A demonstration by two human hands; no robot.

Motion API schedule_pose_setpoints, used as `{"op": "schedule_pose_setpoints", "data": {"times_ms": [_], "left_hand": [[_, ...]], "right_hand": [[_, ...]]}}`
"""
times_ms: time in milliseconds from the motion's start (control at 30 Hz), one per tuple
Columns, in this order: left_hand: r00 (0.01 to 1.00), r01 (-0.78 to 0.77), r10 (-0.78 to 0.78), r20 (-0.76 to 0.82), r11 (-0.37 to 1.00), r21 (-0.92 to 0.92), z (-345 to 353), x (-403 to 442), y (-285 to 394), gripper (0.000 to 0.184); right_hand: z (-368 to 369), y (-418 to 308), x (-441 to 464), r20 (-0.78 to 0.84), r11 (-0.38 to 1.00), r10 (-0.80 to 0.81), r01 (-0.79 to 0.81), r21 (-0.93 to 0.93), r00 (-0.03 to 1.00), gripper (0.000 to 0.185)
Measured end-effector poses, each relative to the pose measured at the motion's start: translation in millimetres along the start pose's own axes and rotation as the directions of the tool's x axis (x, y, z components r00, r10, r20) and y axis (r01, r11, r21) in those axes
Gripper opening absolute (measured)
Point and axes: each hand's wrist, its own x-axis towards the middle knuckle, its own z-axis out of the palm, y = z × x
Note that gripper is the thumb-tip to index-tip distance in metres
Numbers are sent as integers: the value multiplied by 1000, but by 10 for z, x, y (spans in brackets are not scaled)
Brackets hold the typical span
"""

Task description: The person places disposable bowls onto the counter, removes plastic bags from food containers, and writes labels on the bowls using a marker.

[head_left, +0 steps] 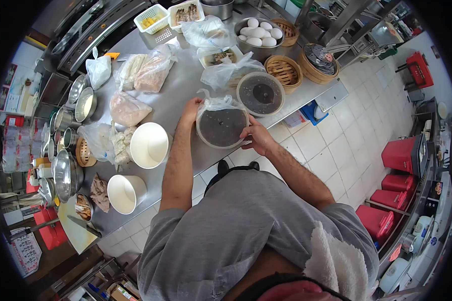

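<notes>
A round clear plastic tub with dark contents (222,128) stands at the steel table's front edge, between my two hands. My left hand (191,110) grips its left side, with its fingertips partly hidden by the tub and a crumpled clear bag (220,103) at the far rim. From the right, my right hand (258,137) holds the rim, thumb and fingers closed on it. A second round tub of dark contents (261,94) sits just beyond, to the right. Behind the tubs lies another clear plastic bag (221,74).
Two white paper buckets (149,145) stand to the left on the steel table (183,165). Beyond are bagged foods (155,67), a pot of white eggs (260,42) and bamboo steamers (284,73). A knife (84,226) lies front left. Red bins (399,154) line the right.
</notes>
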Motion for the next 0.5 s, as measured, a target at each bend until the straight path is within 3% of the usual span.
{"op": "schedule_pose_setpoints", "data": {"times_ms": [67,100,133,167,233,267,300,333,367,433,467,500], "left_hand": [[999,-17,17,-40,1000,11,17,-278,267,29],[984,-172,179,-18,906,-387,5,-422,350,40],[942,-272,330,-62,642,-717,-17,-544,428,51],[940,-278,334,-65,642,-715,-49,-616,509,51],[880,-327,474,-3,603,-727,-116,-769,651,74],[883,-331,470,-12,604,-725,-69,-882,796,74],[854,-481,515,76,835,-268,35,-984,934,70],[846,-534,503,178,803,264,125,-1057,999,67],[848,-531,504,165,804,270,177,-1015,957,67],[865,-491,435,251,626,606,255,-857,883,57],[866,-488,435,246,627,608,269,-814,883,57],[914,-403,356,192,758,512,283,-769,883,45]], "right_hand": [[-47,-22,24,2,998,8,-8,-66,1000,73],[-53,-24,18,5,998,7,-7,-66,1000,73],[-47,-15,7,6,997,1,0,-72,1000,73],[-44,-35,8,7,997,-10,11,-82,1000,73],[4,-113,-41,4,996,-4,4,-91,1000,73],[30,-120,-57,-3,995,7,-7,-95,1000,73],[29,-109,-50,6,995,14,-14,-99,1000,73],[16,-104,-42,9,995,25,-24,-96,1000,73],[4,-121,-24,13,995,30,-28,-95,999,73],[-32,-127,2,23,992,39,-36,-117,999,73],[-41,-126,5,19,990,46,-44,-131,999,73],[-41,-130,2,21,990,47,-44,-132,999,73]]}}
